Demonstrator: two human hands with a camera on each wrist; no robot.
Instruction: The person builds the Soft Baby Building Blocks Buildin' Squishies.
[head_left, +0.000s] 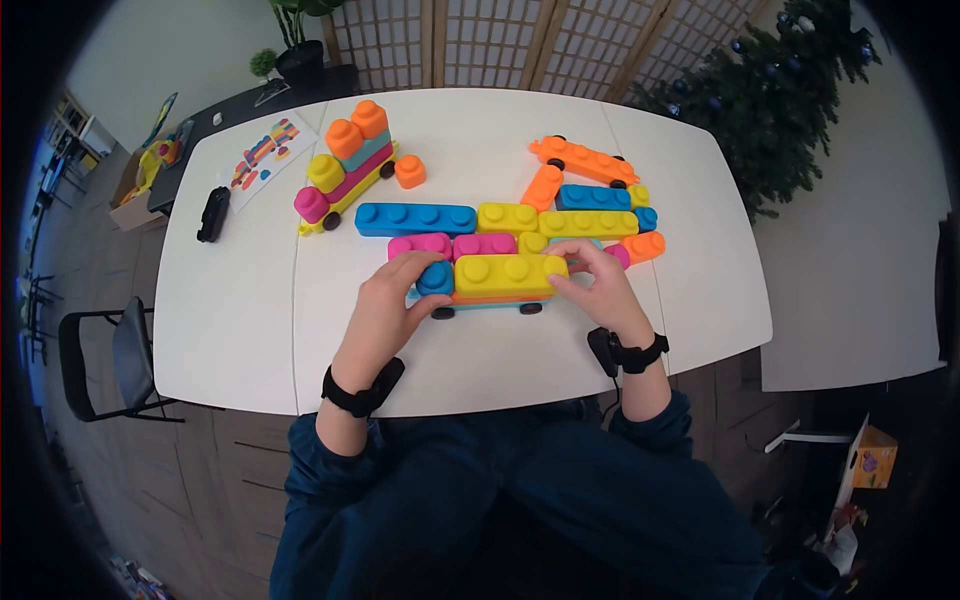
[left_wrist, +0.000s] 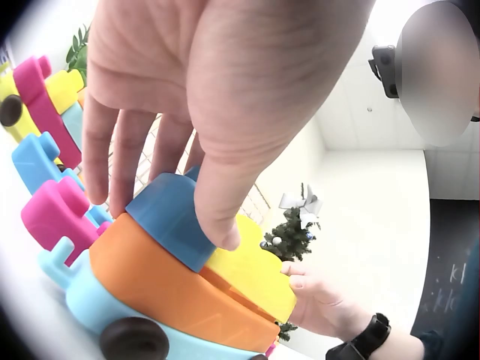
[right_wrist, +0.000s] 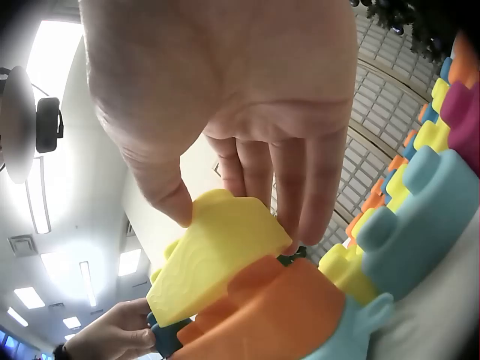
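My left hand grips a small blue brick, thumb on the near side and fingers on the far side. That brick sits at the left end of an orange brick, on a light blue wheeled base. With thumb and fingertips, my right hand pinches the right end of a long yellow brick. In the right wrist view the yellow brick is tilted, its right end raised over the orange studs. Its left end is close beside the blue brick.
Behind the car lie pink bricks, a long blue brick and yellow bricks. An orange wheeled base stands back right. At back left are a built car, a loose orange brick and a picture sheet.
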